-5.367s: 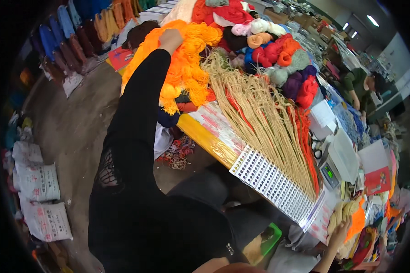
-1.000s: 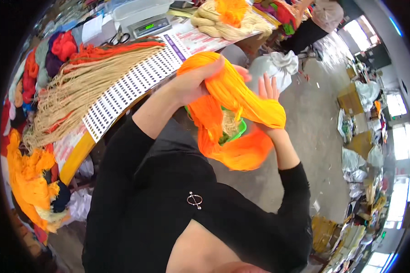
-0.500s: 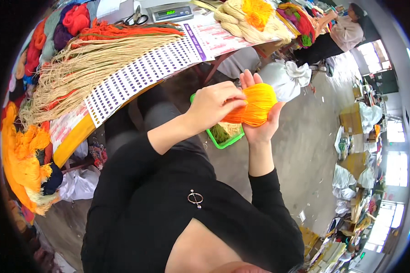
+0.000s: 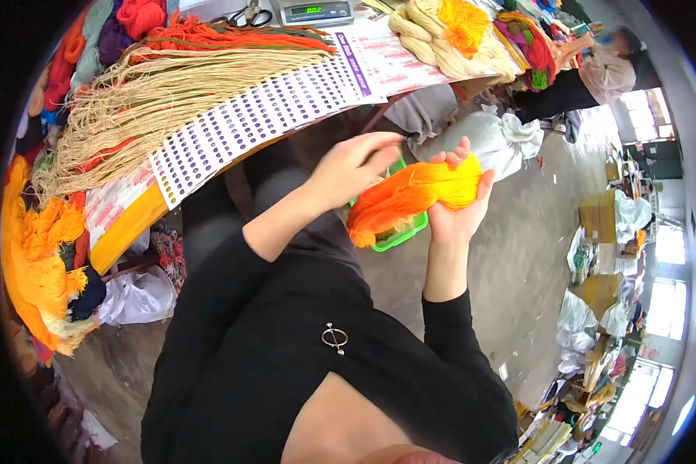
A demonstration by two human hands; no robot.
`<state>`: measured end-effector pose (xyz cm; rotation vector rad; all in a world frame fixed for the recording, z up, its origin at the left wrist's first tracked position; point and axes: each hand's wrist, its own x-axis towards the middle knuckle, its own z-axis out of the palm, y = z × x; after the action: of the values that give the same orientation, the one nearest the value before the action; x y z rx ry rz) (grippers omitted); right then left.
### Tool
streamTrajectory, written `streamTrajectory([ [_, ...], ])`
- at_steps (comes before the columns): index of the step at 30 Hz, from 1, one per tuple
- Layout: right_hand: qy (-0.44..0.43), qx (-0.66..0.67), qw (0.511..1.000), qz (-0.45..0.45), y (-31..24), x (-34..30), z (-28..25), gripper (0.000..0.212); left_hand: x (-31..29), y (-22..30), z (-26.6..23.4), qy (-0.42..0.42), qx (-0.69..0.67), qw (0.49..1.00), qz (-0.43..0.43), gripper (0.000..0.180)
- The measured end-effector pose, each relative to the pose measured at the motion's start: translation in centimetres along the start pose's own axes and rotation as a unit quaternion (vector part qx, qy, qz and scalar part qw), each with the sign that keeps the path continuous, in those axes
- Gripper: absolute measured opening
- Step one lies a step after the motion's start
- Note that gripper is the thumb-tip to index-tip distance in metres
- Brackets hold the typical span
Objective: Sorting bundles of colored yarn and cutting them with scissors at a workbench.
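An orange-to-yellow hank of yarn lies across my right hand, whose fingers and thumb curl round its yellow end. Its orange end hangs toward the lower left, over a green plastic basket that is mostly hidden. Just above the orange part, my left hand is apart from the hank, its fingers loosely stretched and the thumb separate. No thread can be made out between those fingers.
A table on the left bears a spread of beige strands, a dotted card, scissors, a digital scale and heaped coloured yarn. White sacks stand beyond my right hand. Another person is at the far right.
The hank now stretches out longer toward the lower left, showing its orange end. My left hand has come off it, moving slightly left. The head view has shifted a little.
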<state>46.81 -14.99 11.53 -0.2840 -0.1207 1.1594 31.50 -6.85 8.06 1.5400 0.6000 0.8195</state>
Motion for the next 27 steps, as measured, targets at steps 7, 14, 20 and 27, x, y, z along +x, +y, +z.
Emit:
streamTrajectory([
  [7,0.025,0.081,0.985,0.15,-1.1,0.3,-3.1,0.045,-1.1,-4.9,2.7,-0.444,-0.241,0.836,-0.215,0.052],
  [14,0.074,-0.529,0.762,0.366,-0.1,5.5,-10.4,0.028,-8.1,-7.3,-5.7,-0.254,-0.246,0.879,-0.32,0.04],
  [20,-0.324,-0.754,0.567,0.074,15.8,21.1,1.8,0.026,-11.5,-11.5,-8.0,-0.118,-0.317,0.838,-0.428,0.041],
  [27,-0.289,-0.897,0.328,-0.061,38.4,36.7,2.1,0.026,-11.1,-10.9,-8.9,-0.076,-0.37,0.825,-0.42,0.029],
])
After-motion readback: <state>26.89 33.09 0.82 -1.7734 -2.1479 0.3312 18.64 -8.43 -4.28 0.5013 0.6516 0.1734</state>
